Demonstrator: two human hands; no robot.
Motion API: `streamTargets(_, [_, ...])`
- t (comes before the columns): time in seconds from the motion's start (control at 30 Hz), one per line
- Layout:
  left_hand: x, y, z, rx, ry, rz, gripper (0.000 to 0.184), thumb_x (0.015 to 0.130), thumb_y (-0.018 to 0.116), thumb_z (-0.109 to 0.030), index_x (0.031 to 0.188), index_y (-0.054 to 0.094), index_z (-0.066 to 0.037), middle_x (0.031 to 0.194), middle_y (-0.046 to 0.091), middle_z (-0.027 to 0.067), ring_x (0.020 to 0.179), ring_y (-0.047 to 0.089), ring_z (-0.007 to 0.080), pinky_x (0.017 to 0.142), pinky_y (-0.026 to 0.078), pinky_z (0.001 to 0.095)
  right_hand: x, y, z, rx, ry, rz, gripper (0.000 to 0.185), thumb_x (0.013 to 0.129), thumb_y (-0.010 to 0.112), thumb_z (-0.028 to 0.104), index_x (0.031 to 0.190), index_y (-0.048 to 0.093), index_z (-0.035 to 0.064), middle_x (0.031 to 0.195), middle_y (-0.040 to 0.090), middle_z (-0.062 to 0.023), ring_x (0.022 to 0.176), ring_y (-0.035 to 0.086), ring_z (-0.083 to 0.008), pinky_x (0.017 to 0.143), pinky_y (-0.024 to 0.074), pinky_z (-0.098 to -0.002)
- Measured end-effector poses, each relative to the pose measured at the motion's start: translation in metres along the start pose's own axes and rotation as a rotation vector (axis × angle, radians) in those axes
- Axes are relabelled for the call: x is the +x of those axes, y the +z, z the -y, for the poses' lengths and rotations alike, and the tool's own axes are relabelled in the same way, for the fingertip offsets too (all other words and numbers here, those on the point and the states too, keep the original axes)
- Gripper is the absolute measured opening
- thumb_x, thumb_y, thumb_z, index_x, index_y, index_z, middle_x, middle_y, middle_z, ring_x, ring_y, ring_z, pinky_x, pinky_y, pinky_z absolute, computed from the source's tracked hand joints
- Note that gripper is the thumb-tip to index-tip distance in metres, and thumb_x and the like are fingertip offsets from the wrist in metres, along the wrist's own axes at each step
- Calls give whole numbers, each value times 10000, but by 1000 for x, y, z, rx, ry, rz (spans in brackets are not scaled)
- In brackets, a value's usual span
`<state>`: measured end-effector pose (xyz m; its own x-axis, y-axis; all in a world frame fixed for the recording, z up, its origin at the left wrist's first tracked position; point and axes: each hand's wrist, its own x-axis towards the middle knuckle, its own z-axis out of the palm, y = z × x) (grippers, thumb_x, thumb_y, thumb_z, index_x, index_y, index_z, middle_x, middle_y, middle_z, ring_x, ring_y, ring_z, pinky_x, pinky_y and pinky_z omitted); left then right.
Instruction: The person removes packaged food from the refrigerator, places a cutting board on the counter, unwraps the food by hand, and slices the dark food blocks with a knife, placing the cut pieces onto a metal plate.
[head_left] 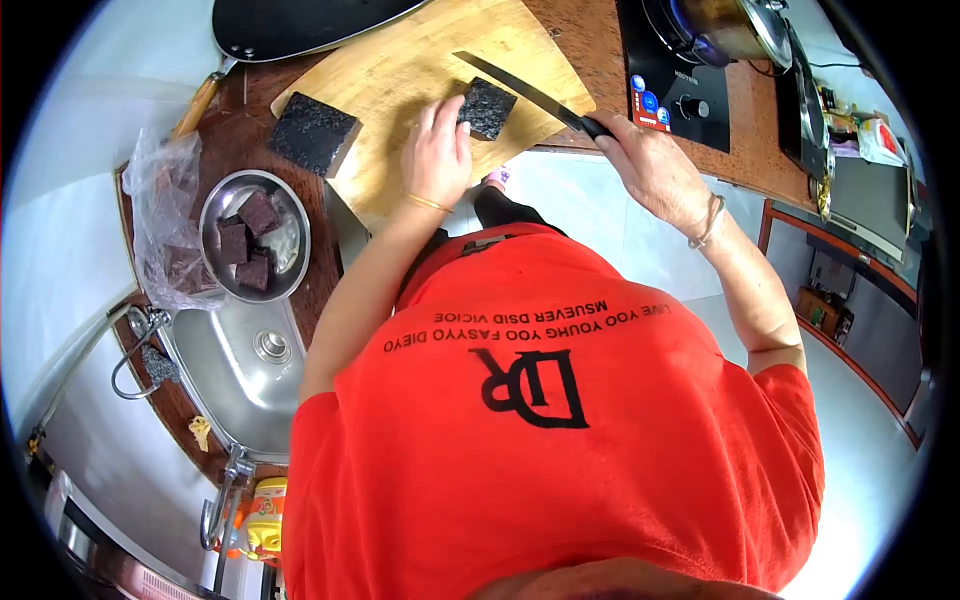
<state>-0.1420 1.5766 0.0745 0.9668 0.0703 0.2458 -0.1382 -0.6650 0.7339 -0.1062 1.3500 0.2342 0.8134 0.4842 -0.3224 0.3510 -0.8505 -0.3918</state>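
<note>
My right hand [660,170] is closed round the black handle of a kitchen knife [525,92]. The blade points left and passes by the upper edge of a small black, speckled block [488,108] on the wooden cutting board [400,75]. With fingers stretched out, my left hand [437,155] rests at the left side of that block, fingertips touching its edge. A larger block [313,133] of the same dark look sits at the board's left edge. What the blocks are made of is not clear.
A metal bowl [303,222] with several dark brown chunks stands left, beside a clear plastic bag [165,230]. Below it is a steel sink [215,365]. A black pan [300,22] lies behind the board. At right, a pot [735,30] stands on a cooktop [700,85].
</note>
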Motion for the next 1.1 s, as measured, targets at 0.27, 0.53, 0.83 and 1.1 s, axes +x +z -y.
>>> streamTargets(0.27, [16,15,4,30,-66,101,369,862,546,-188,1215,494,-95,1110,539,186,1009,547,371,833,467,454,15,0,-9,-79,-47,80,294,936,488,207,1155,538,16,773,629,-198,727,634,-335,640,495,-409])
streamTargets(0.53, [16,13,3,-9,-56,113,367,863,548,-179,1216,494,-98,1120,535,171,1013,542,367,839,458,452,22,0,-18,-123,-170,51,306,926,504,194,1173,538,16,808,635,-202,764,632,-343,651,501,-415])
streamTargets(0.83, [20,11,6,-156,-53,115,359,834,589,-115,1184,519,-77,1104,544,170,1006,541,368,848,457,427,45,-12,6,-153,-191,140,204,928,487,183,994,540,-2,678,592,-211,691,607,-377,607,475,-445])
streamTargets(1.1, [55,-24,-14,87,280,-209,257,798,559,-44,1052,596,-29,1029,581,167,983,557,343,880,442,399,48,-3,8,-268,-219,114,173,920,509,197,938,509,25,608,583,-177,635,628,-347,557,498,-424])
